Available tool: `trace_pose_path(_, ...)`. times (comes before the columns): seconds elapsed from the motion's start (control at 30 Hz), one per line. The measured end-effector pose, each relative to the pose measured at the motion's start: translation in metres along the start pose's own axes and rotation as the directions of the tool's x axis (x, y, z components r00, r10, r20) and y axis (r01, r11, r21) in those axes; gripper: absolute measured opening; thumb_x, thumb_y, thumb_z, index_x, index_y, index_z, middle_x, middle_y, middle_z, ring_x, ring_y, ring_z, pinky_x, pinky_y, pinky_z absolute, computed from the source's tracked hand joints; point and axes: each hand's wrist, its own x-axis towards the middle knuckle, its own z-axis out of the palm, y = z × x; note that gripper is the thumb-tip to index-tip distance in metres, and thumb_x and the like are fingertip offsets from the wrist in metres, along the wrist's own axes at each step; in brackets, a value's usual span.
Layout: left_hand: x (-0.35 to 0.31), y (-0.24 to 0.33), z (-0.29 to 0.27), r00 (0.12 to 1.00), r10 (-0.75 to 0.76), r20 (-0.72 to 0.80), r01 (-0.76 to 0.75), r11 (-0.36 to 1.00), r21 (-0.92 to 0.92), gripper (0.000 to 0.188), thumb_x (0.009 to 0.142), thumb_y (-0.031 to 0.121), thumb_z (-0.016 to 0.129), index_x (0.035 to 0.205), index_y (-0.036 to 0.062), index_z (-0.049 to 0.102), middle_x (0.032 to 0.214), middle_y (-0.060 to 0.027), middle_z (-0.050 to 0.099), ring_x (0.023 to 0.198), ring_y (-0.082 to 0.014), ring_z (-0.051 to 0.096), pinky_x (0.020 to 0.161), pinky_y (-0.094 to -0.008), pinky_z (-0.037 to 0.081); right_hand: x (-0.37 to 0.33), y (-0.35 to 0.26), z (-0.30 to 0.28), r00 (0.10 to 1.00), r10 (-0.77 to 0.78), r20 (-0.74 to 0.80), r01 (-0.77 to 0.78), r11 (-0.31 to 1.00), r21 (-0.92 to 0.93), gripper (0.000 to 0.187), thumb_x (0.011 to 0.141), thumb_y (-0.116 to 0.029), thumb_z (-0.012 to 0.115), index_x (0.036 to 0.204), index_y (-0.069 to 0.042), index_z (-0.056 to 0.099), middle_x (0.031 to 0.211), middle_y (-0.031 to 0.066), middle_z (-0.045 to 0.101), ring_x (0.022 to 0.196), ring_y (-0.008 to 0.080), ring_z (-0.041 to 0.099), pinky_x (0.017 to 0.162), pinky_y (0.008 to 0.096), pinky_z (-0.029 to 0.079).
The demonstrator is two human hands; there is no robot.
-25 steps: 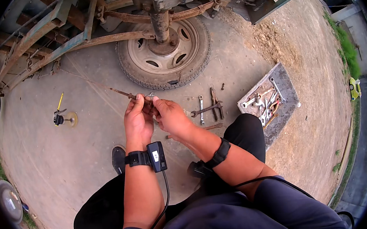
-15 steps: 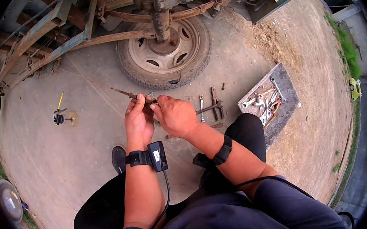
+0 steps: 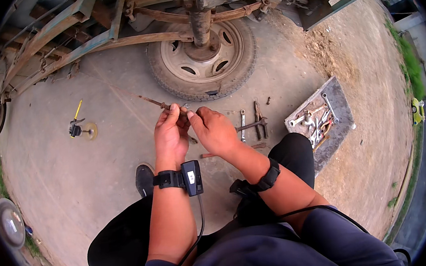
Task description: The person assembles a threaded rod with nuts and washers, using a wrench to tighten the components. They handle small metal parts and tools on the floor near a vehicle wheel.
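Observation:
A thin rusty rod (image 3: 149,100), like the end of a cable with a collar on it, slants from the upper left into my hands. Beyond its tip a thin cable (image 3: 107,83) runs back toward the vehicle frame. My left hand (image 3: 168,140) grips the rod between thumb and fingers, palm turned up. At the rod's near end, my right hand (image 3: 216,132) is closed, with the thumb against it; its curled fingers hide what lies under them. Just past my hands, a small wrench end (image 3: 186,106) shows on the ground.
A combination wrench (image 3: 243,126), an open-end wrench (image 3: 251,124), pliers (image 3: 257,110) and a bolt (image 3: 269,100) lie right of my hands. A metal tray (image 3: 342,102) holds several tools. Ahead is a wheel (image 3: 206,93) under the rusty frame (image 3: 127,41). A black-and-yellow device (image 3: 75,130) stands left.
The view has shifted, so the surroundings sit slightly farther right. My right hand has opened out a little from its tighter curl around the rod's end; my left hand keeps its hold.

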Motion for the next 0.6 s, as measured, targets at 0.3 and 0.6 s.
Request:
trace_pose_path(0.3, 0.004, -0.006, -0.007, 0.999, 0.014, -0.05, -0.015, 1.0, -0.023, 0.012, 0.098, 0.019, 0.064, 0.094, 0.0082, 0.063, 0.087, -0.0037, 0.068, 0.079, -0.0152, 0.063, 0.075, -0.0296, 0.049, 0.003, -0.005, -0.006, 0.993, -0.105, 0.049, 0.112, 0.978, -0.175, 0.033, 0.1, -0.031, 0.047, 0.089, -0.003, 0.06, 0.083, 0.0213, 0.069, 0.074, 0.0364, 0.069, 0.065, 0.0473, 0.054)
trace_pose_path(0.6, 0.005, -0.005, -0.011, 1.0, -0.001, -0.029, 0.002, 1.0, 0.029, 0.012, 0.099, 0.021, 0.062, 0.095, 0.01, 0.063, 0.085, -0.0025, 0.067, 0.077, -0.0149, 0.062, 0.071, -0.0303, 0.048, 0.007, 0.006, 0.006, 0.821, 0.267, 0.504, -0.571, 0.39, 0.723, 0.044, 0.103, -0.043, 0.049, 0.084, -0.005, 0.057, 0.06, -0.0008, 0.041, 0.05, 0.0098, 0.035, 0.042, 0.025, 0.029)
